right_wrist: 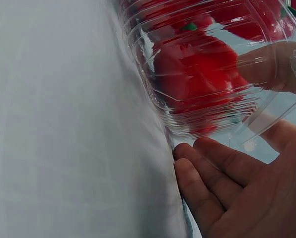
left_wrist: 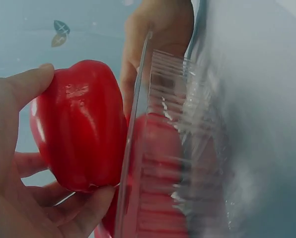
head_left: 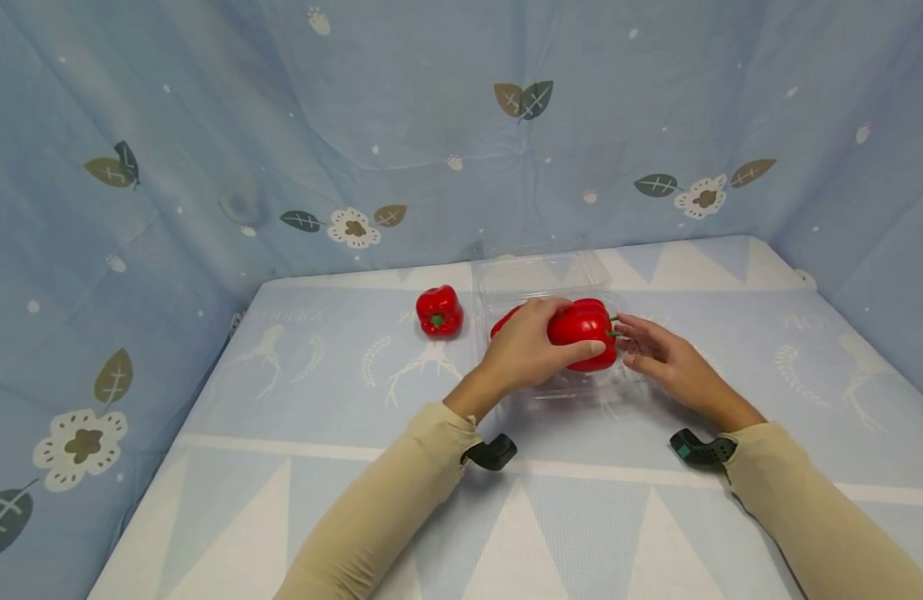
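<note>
My left hand [head_left: 532, 342] grips a red bell pepper [head_left: 581, 337] around its sides, thumb along the near side, over a clear plastic clamshell box [head_left: 562, 392]. More red bell peppers lie inside the box; one [right_wrist: 202, 74] shows through the wall in the right wrist view. Green stems point toward my right hand [head_left: 667, 362]. That hand is at the box's right end, fingers loosely bent and spread, fingertips [right_wrist: 185, 173] low beside the wall. Seen through the plastic, its thumb overlaps a pepper. The box's lid [head_left: 540, 273] lies folded back behind it.
Another red bell pepper [head_left: 439, 312] sits on the table to the left of the box. A patterned blue-and-white cloth covers the table [head_left: 341, 492]. Blue curtains [head_left: 431, 125] with leaf and flower prints hang behind and at both sides.
</note>
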A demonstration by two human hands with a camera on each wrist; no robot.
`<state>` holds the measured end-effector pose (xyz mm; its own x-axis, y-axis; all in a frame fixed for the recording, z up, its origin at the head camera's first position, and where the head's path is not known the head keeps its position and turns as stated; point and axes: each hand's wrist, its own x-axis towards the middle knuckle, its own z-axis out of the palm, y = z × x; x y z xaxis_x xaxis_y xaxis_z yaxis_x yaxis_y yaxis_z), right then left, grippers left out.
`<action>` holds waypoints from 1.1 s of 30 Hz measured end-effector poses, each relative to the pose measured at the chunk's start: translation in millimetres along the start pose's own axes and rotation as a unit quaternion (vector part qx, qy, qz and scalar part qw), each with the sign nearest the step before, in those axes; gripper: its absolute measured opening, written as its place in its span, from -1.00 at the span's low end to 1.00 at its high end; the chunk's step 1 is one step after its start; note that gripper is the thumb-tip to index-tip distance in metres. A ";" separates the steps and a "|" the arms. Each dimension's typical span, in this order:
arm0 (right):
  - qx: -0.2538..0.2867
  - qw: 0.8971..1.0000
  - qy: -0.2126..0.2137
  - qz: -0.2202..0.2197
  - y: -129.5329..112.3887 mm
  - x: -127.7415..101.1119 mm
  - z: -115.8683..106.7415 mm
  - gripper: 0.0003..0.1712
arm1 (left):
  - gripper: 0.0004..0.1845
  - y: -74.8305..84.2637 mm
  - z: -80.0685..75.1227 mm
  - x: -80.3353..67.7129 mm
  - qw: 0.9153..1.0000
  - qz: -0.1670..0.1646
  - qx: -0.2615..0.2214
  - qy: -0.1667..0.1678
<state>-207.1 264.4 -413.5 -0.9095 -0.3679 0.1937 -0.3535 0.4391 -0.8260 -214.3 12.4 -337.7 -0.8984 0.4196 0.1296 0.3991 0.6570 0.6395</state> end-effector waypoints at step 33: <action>-0.016 1.000 0.002 -0.007 2.1 -0.9 0.1 -0.33 | -0.23 4.2 30.6 -6.2 0.986 0.051 0.157 0.014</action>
<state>-207.0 265.5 -415.4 -0.9050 -0.3709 0.2082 -0.3739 0.4601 -0.8053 -201.5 31.8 -359.0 -0.8535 0.4795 0.2042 0.5210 0.7752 0.3573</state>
